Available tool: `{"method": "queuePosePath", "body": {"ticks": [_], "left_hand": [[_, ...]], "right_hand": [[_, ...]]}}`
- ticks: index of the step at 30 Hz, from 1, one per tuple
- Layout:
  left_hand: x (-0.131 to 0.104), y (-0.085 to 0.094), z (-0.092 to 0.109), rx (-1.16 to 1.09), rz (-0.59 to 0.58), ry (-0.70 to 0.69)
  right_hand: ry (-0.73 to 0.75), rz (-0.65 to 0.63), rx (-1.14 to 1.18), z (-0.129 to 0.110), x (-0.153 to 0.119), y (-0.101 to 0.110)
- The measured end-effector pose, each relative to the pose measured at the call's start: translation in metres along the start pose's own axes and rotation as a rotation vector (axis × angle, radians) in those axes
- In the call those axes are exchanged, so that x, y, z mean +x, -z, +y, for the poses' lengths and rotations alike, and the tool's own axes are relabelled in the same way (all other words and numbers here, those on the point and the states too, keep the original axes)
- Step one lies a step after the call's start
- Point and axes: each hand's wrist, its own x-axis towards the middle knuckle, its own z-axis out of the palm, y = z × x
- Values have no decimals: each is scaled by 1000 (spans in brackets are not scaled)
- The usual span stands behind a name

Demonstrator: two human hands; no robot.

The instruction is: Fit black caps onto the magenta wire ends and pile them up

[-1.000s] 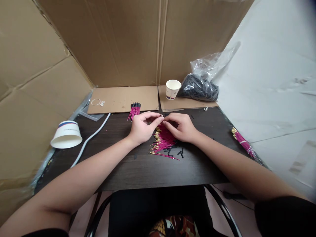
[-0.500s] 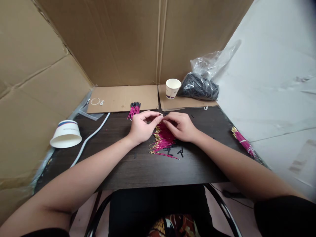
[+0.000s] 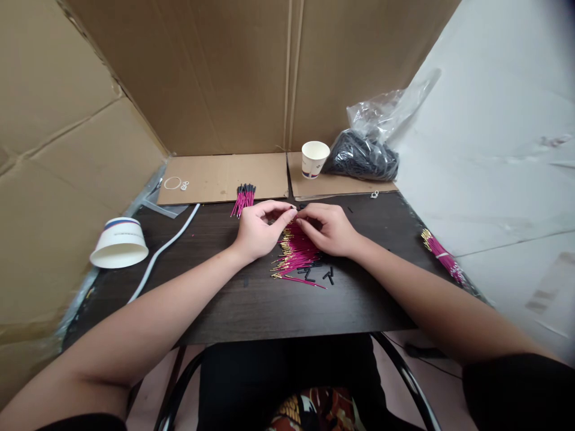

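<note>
My left hand (image 3: 265, 227) and my right hand (image 3: 330, 228) meet fingertip to fingertip above a pile of magenta wires with gold ends (image 3: 299, 251). Thumb and forefinger are pinched on each; a tiny dark bit shows at the left fingertips, and what the right ones hold is too small to name. Short black tubes (image 3: 309, 275) lie by the pile's lower right edge. Behind my left hand, magenta wires with black ends (image 3: 245, 197) rest in a bunch, partly on the cardboard.
A paper cup (image 3: 315, 159) stands beside a clear bag of black tubes (image 3: 363, 155). Another cup (image 3: 119, 242) lies at the left near a pale cord (image 3: 164, 248). A tied magenta bundle (image 3: 442, 256) is at the right edge of the dark table (image 3: 278, 311).
</note>
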Motion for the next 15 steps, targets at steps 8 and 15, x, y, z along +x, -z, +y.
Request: {"method": "queuePosePath", "body": {"ticks": [8, 15], "left_hand": [[0, 3, 1, 7, -68, 58], [1, 8, 1, 216, -114, -58]], "right_hand": [[-171, 51, 110, -2, 0, -2], [-468, 128, 519, -2, 3, -6]]}}
